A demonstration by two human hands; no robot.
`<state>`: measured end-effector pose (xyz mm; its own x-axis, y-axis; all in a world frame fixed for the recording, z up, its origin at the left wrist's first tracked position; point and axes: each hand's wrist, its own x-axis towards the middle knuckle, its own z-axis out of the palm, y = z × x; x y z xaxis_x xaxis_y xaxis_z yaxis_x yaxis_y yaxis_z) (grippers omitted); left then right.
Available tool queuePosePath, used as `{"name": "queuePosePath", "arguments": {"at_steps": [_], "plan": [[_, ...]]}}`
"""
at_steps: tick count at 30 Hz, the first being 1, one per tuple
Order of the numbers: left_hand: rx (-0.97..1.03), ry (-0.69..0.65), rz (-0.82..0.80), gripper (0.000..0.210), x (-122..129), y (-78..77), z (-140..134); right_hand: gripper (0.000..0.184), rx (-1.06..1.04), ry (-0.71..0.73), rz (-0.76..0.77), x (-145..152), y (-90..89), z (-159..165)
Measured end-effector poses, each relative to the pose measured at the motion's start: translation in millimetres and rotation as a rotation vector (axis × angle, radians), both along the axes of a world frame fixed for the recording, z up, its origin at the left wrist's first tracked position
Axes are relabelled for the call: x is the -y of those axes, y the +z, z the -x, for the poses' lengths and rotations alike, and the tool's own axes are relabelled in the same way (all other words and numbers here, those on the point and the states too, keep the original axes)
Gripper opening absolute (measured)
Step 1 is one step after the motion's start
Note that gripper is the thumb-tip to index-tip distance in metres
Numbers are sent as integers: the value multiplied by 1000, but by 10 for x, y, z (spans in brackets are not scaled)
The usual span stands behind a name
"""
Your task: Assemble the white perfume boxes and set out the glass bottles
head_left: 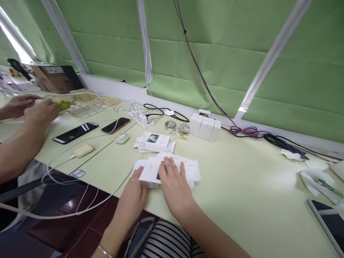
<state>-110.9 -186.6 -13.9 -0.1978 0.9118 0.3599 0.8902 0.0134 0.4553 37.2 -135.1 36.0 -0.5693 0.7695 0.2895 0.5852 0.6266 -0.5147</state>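
Note:
A stack of flattened white cartons (192,170) lies near the table's front edge, below both my hands. My right hand (173,181) rests on top of it, palm down with fingers spread, partly covering a dark printed patch. Against the stack's left end, my left hand (134,191) has its fingers stretched out and wears a ring; its thumb side is blurred. Just beyond sits a white carton (157,141) with a printed flower picture, on more flat card. Behind that stand two round glass bottles, one left (170,125) and one right (184,128), beside small gold caps (181,137).
A row of small white boxes (205,126) stands toward the back. Left are a power strip (141,120), phones (75,132) and a charging cable crossing the table edge. A co-worker's hands (41,111) work at far left. A tablet-like device (328,222) lies right.

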Motion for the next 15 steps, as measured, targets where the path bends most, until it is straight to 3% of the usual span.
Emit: {"name": "queuePosePath", "arguments": {"at_steps": [4, 8, 12, 15], "plan": [[146, 211, 80, 48, -1, -3, 473, 44, 274, 189, -30, -46, -251, 406], [166, 281, 109, 47, -67, 95, 619, 61, 338, 249, 69, -68, -384, 482], [113, 160, 32, 46, -189, 161, 514, 57, 221, 240, 89, -76, -413, 634], [79, 29, 72, 49, -277, 68, 410, 53, 112, 168, 48, -131, -331, 654]]}}
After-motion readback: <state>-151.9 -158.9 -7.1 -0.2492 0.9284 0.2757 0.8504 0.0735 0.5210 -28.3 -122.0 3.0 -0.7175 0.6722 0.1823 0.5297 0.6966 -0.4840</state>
